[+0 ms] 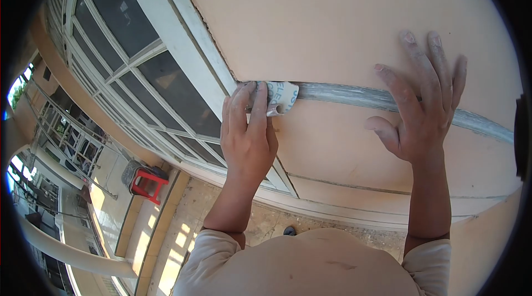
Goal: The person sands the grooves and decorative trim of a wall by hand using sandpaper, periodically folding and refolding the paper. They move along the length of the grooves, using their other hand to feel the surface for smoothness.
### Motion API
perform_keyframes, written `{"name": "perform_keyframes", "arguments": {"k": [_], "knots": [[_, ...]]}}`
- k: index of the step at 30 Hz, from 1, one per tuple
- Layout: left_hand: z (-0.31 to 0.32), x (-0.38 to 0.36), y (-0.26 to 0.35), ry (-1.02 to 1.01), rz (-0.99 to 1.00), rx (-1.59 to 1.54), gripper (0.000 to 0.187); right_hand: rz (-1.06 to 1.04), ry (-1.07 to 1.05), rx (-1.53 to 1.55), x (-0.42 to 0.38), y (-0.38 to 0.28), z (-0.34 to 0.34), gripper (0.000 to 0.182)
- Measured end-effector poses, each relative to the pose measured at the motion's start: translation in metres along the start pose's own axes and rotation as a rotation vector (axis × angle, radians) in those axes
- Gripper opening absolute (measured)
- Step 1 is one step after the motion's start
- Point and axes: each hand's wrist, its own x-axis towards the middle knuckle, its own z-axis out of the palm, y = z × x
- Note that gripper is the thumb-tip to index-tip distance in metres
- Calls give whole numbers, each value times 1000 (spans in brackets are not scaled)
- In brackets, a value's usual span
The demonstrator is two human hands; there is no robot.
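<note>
My left hand (246, 124) presses a piece of sandpaper (285, 95) with its fingers against the left end of a grey strip (338, 93) on the wall. The sandpaper's pale back carries blue print, and one lower corner curls up. Scuffed and streaked, the strip runs rightward across the peach wall (332, 24). My right hand (424, 107) lies over the strip farther right, fingers spread on the wall and holding nothing. Whitish dust shows on its fingertips. The abrasive side of the sandpaper is hidden.
A white-framed window (133, 66) with dark panes stands left of my left hand, its frame meeting the strip's end. Farther off at lower left are a red stool (148, 184), tiled steps (141, 235) and a metal railing (83, 171). A thin groove (343, 185) crosses the wall lower down.
</note>
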Motion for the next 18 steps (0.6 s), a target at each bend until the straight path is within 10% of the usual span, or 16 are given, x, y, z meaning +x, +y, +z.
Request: {"name": "perform_keyframes", "arguments": {"k": [14, 18], "knots": [[0, -38, 27, 36, 109, -622, 35, -8, 83, -40, -1, 3, 8, 61], [6, -75, 8, 90, -130, -917, 37, 1, 106, -17, 0, 4, 9, 58]]}}
